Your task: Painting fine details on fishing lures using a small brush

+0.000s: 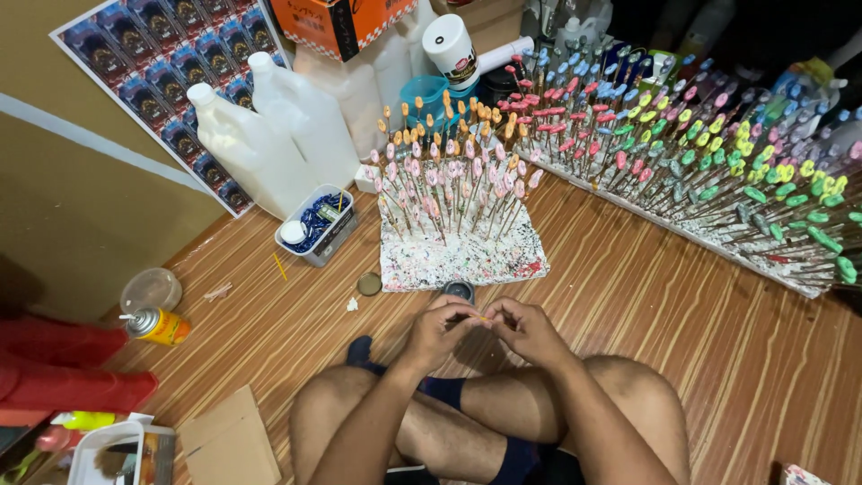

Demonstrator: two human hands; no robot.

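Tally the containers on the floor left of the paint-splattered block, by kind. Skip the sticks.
White plastic jugs: 2
Open tub of blue bits: 1
Clear lidded round tub: 1
Yellow spray can: 1
Total: 5
Both hands, left hand and right hand, pinch a small piece together over the wooden floor; more jugs behind are partly hidden, not counted.

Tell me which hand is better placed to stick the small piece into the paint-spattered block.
Probably the right hand: both hands pinch the small orange piece together, but the left hand lies lower and further left, while the right sits nearer the paint-spattered block and its open near edge.
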